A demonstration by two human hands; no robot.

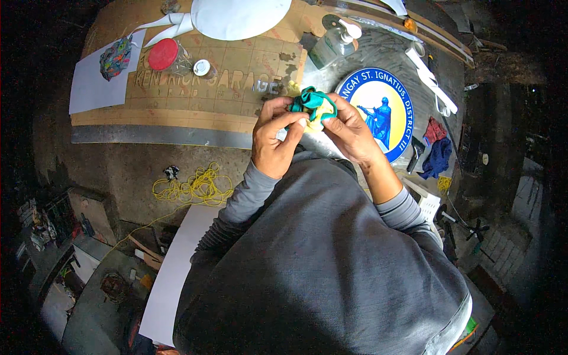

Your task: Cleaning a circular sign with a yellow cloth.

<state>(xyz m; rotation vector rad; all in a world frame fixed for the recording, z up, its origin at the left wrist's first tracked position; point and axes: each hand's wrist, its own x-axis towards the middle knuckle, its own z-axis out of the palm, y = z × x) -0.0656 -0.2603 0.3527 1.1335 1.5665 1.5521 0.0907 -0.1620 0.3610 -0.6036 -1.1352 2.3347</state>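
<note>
Both of my hands grip a bunched green and yellow cloth (312,102) above the front edge of the table. My left hand (275,137) pinches its left side, thumb against fingers. On the other side my right hand (354,137) holds the cloth between thumb and curled fingers. Part of the cloth is hidden behind my fingers. Just right of it lies a round sign (397,106) with a blue rim, a yellow and white middle and a blue figure. Behind my hands stands a clear pump bottle (331,50) with a white top.
Brown board (236,65) with cut-out letters covers the table's left part, bearing a red-lidded jar (164,54), a small white-capped bottle (202,68), a multicoloured rag (115,58) and a white disc (236,18). Dark blue cloth (436,158) lies at right. Yellow cord (201,184) tangles on the floor.
</note>
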